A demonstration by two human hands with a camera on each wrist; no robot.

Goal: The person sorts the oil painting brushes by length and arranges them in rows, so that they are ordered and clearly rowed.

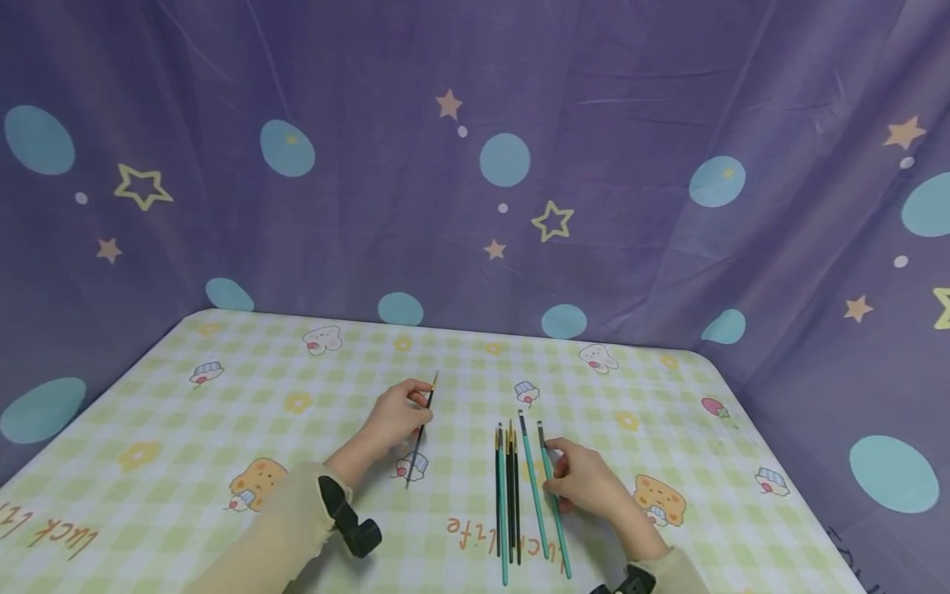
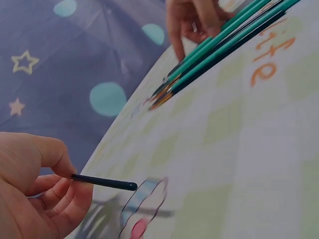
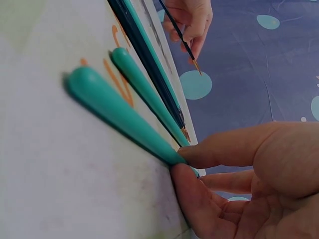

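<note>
My left hand [image 1: 393,417] pinches a thin black paintbrush [image 1: 416,450] between thumb and fingers, bristles pointing away from me. In the left wrist view the black handle's rounded end [image 2: 119,184] sticks out past the fingertips, above the cloth. On the right, my right hand [image 1: 591,481] pinches the rightmost teal paintbrush [image 1: 558,528] near its upper part; its handle lies along the cloth. Just left of it lies a second teal paintbrush [image 1: 533,483], slightly slanted. Farther left, several black paintbrushes [image 1: 517,516] lie close together with another teal paintbrush [image 1: 505,536] among them.
A green-and-white checked tablecloth [image 1: 275,363] with printed cakes, flowers and bread covers the table. Its far edge meets a purple curtain [image 1: 371,198] with stars and blue ovals. Between the left hand and the brush group lies a stretch of cloth.
</note>
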